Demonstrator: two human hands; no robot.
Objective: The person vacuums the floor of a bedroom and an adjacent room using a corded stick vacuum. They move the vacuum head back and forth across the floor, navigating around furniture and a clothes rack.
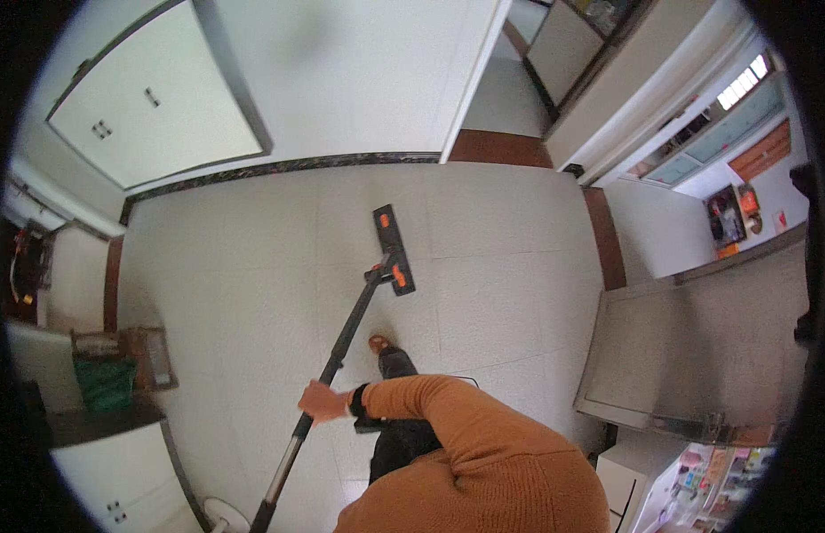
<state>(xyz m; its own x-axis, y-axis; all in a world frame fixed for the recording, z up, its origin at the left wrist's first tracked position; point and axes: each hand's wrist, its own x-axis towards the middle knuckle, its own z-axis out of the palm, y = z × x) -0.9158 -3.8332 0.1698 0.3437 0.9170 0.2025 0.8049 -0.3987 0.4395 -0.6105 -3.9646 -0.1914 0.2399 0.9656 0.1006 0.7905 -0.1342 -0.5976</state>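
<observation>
My right hand (pixel 323 402), below an orange-brown knit sleeve and a black wristband (pixel 357 400), is closed around the pole of a flat mop. The pole (pixel 346 331) is dark in its upper part and bare metal (pixel 283 466) below my hand. It slants from the bottom left up to a black rectangular mop head (pixel 394 250) with orange inserts, lying flat on pale floor tiles (pixel 492 280). My left hand is out of view. A brown shoe (pixel 379 343) and dark trouser leg stand just short of the mop head.
A white cabinet (pixel 159 100) stands by the far wall, left of a doorway with a brown threshold (pixel 500 148). At left are a green bag (pixel 106 385) and a cardboard box (pixel 151 356). A table (pixel 659 353) is at right. A round white base (pixel 226 516) sits near the mop pole.
</observation>
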